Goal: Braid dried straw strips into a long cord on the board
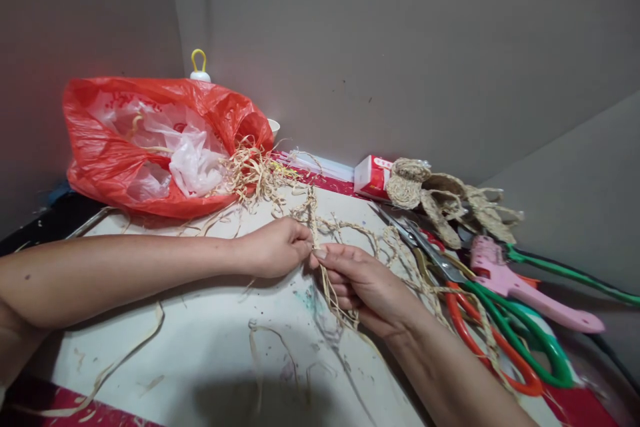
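Note:
My left hand (283,247) and my right hand (357,280) meet over the middle of the white board (210,340). Between them is a pale straw braid (313,217), its plaited part rising away from me. My left fingers are closed around the braid from the left side. The right thumb and forefinger pinch it just below, where loose straw strands (327,290) hang down past my curled fingers. A longer length of finished braid (357,225) trails off to the right across the board. The fingertips partly hide the spot where the strands cross.
A red plastic bag (115,173) with straw scraps (253,173) lies at the back left. To the right are green-handled scissors (530,340), orange-handled scissors (463,327), a pink glue gun (530,287), woven straw pieces (407,187) and a red-and-white box (371,175). Grey walls stand behind.

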Motion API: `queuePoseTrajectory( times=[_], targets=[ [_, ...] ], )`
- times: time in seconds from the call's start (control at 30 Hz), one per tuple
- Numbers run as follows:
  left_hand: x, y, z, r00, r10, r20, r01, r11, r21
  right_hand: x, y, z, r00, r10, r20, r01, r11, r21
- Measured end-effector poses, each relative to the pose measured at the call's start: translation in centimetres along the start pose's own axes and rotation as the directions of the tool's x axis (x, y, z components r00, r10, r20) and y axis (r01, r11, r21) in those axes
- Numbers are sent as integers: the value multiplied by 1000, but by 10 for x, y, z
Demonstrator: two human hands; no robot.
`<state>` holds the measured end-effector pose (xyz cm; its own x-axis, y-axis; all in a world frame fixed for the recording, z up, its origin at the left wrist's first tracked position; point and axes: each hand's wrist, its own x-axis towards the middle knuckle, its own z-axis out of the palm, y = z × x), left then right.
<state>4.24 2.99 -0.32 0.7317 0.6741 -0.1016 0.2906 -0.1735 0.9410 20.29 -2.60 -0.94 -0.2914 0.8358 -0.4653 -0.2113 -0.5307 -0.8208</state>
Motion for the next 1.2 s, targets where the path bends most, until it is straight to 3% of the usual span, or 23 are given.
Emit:
queuePoseTrajectory(
  times=[0.2,0.33,0.43,0.53,0.63,0.73,0.83,1.0,1.07,1.13,1.2],
  targets=[
    [5,0,-10,996,-10,93,4,998,62,0,0,-5,998,-67,-22,59,964,-259],
    [6,-1,-10,983,-123,134,139,983,-122,-1,-1,-5,992,-129,-9,111,887,-449],
    [6,-2,-8,958,-201,205,256,921,-294,0,0,-4,971,-238,7,190,757,-625],
    [5,-2,-6,937,-286,200,339,883,-326,-1,2,-2,935,-353,24,242,590,-770],
    [5,-4,-2,948,-291,127,316,900,-299,-4,2,1,911,-412,27,223,436,-872],
    [5,-5,0,962,-268,46,271,933,-236,-8,-1,0,916,-402,18,163,330,-930],
    [5,-5,2,970,-244,-8,240,960,-144,-14,-8,1,922,-386,-26,111,328,-938],
    [5,-3,7,979,-204,-29,195,962,-191,-21,-8,18,948,-300,-107,95,587,-804],
    [4,-2,9,975,-223,2,214,932,-292,-20,-2,26,950,-299,-92,122,626,-770],
    [3,-1,10,967,-250,40,246,887,-390,-18,7,31,932,-356,-67,147,541,-828],
    [1,0,10,963,-263,67,262,842,-471,-16,14,34,909,-414,-47,118,366,-923]
  ],
)
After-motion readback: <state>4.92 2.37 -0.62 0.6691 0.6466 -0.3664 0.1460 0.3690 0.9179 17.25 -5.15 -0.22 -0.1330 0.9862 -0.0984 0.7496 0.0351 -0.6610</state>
